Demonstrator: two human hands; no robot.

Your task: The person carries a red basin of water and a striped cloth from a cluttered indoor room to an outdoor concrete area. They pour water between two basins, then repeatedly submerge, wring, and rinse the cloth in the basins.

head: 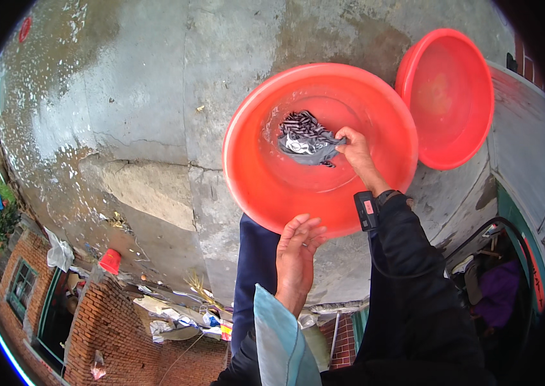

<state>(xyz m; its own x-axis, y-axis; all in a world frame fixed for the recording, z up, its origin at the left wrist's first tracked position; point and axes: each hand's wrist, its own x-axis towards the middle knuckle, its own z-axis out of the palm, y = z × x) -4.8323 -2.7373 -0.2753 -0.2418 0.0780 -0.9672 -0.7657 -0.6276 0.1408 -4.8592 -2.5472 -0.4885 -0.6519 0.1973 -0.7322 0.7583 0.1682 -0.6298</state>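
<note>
A large red plastic basin (253,178) stands on wet concrete before me, with a shallow layer of water in its bottom. In it lies a crumpled wet garment (303,137), part black-and-grey striped, part plain grey with a white print. My right hand (355,147) pinches the garment's right edge between thumb and fingers. My left hand (299,251) is at the basin's near rim, fingers loosely spread, holding nothing. A black device with a cable is strapped to my right wrist.
A second red basin (451,99) holding some water stands tilted in view at the right, close beside the first. A small red bucket (110,261), a white plastic bag (59,251) and litter lie near a brick wall (103,318) at lower left. Wet, foamy concrete (60,111) spreads left.
</note>
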